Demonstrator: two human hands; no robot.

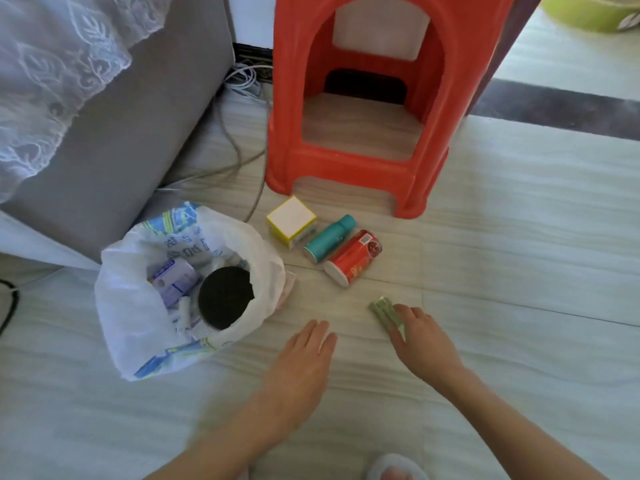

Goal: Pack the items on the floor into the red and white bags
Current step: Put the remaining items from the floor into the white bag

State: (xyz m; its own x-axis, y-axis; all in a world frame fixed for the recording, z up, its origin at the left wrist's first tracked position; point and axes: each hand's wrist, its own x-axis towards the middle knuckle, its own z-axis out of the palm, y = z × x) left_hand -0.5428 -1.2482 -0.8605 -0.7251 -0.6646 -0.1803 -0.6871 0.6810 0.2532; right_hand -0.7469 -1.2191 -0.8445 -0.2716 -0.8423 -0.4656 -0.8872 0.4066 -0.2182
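**Right hand on the green packet**

Your right hand is pinching the green packet on the floor; your left hand is hovering flat, fingers relaxed. The white bag is standing open to the left, with the box, teal bottle and red can lying beyond.

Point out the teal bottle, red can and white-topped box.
teal bottle (329,239), head view, middle of its body.
red can (353,258), head view, middle of its red side.
white-topped box (291,214), head view, its white top face.
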